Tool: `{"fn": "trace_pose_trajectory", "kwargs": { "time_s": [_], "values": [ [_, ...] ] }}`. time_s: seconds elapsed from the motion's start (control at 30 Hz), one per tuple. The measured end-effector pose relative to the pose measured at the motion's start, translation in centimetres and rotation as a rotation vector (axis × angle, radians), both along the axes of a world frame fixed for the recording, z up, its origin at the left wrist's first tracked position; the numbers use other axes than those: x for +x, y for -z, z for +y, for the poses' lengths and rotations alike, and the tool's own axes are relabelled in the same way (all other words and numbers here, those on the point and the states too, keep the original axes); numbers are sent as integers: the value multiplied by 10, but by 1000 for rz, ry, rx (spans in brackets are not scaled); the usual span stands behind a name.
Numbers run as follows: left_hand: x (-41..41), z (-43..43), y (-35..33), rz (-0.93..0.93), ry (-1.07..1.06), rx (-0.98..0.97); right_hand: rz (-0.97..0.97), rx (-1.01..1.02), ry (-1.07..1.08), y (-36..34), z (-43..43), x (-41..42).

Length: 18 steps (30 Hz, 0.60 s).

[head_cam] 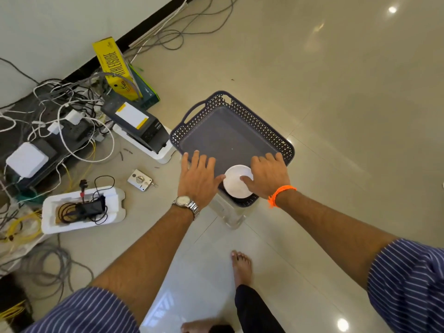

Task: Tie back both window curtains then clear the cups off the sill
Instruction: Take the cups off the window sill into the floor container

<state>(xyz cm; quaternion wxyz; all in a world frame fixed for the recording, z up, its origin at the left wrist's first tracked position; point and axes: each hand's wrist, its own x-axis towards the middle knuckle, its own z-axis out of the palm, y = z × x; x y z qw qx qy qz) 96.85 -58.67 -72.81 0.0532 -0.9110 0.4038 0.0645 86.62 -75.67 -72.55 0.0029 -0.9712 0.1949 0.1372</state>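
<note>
**Reaching with both hands over a basket that holds one white cup**

Seen from above, a person stands on a glossy cream tiled floor (pixel 336 116) and stretches both arms forward; a dark grey plastic basket (pixel 260 122) with lattice walls and cut-out handles sits on a pale plastic stool (pixel 228 213); a round white cup (pixel 236 188) stands upright, mouth up, inside the basket at its near corner.

The left hand (pixel 198 179), with a metal wristwatch (pixel 186 203) above it, is spread flat with straight fingers over the basket's near-left rim; its thumb tip lies just beside the cup's left edge; it holds nothing. The right hand (pixel 269 176), with an orange thread (pixel 281 193) tied at the wrist, lies with loose, spread fingers over the near-right rim; its thumb reaches across the cup's mouth; whether the thumb touches the cup cannot be told, and no finger curls round it.

Blue striped sleeves cover the upper arms; a bare foot (pixel 241 265) shows below the stool. To the left, along the wall, lies a tangle of cables (pixel 60 104); a yellow box (pixel 115 66) leans there; a white foam tray (pixel 115 213) holds a black adapter and cord; a small metal lock (pixel 140 180) lies on the floor between tray and stool.
</note>
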Motion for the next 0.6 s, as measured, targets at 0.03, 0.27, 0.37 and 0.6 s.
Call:
{"fn": "trace_pose_trajectory", "kwargs": {
  "time_s": [0.03,0.27,0.37,0.6],
  "values": [
    [3,8,-6,-6,3,-18,-21,3,-15,-8,4,5],
    [25,80,-47,-48,-165,-149,-204,-12,-176,-58,58,57],
    [38,125,-72,-89,-252,-184,-274,37,-247,-84,100,83],
    [60,283,-126,-168,-515,-149,-385,40,-531,-147,240,141]
  ]
}}
